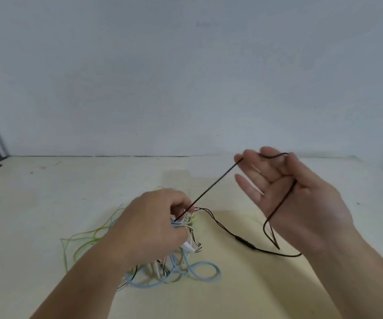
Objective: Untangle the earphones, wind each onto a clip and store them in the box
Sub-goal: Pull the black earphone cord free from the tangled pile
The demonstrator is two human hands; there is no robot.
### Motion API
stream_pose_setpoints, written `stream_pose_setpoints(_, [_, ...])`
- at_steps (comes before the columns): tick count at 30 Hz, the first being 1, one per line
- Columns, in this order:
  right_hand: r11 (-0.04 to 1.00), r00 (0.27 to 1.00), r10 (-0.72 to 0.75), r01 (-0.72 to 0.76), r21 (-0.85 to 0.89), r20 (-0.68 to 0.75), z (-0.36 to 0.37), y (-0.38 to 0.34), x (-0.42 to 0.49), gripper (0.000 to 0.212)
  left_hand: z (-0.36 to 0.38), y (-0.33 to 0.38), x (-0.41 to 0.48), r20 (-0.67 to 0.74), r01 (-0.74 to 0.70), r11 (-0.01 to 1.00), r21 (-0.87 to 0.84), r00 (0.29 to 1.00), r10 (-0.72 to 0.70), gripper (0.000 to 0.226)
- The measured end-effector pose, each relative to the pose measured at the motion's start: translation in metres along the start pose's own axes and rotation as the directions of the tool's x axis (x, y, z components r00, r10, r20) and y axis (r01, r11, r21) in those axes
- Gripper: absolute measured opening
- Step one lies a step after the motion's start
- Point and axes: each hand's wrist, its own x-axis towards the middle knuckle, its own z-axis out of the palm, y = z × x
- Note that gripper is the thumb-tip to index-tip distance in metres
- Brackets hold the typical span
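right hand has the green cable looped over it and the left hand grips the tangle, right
Wrong colour: in the head view the cable looped over the right hand is the black cable, not green. The left hand does grip the tangle.

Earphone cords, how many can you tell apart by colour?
4: black cord stretched between left hand and right hand, green cord trailing left, blue cord looped nearest, white cord in the tangle. More may be hidden.
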Motion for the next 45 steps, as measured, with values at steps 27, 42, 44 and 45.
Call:
stream_pose_setpoints(27, [0.081, 0.999, -0.042, 0.023, -0.996, 0.020, -0.018, 0.009, -0.004, 0.037, -0.005, 0.006, 0.002, -0.595, -0.295, 0.918, -0.266, 0.799, 0.084, 0.014])
stream_pose_setpoints(42, [0.386, 0.984, 0.060, 0.130, -0.913, 0.166, 0.003, 0.027, -0.012, 0.013, 0.018, 0.019, 0.002, -0.273, -0.289, 0.844, -0.451, 0.946, 0.177, 0.008])
stream_pose_setpoints(44, [0.520, 0.999, -0.041, 0.026, -0.854, 0.005, -0.003, 0.020, -0.007, 0.017, 0.018, 0.014, 0.004, -0.173, -0.179, 0.905, -0.386, 0.978, 0.120, 0.014])
stream_pose_setpoints(45, [0.607, 0.995, -0.082, 0.000, -0.795, -0.062, -0.005, 0.015, -0.005, 0.018, 0.019, 0.009, 0.004, -0.111, -0.127, 0.953, -0.274, 0.989, 0.099, 0.020])
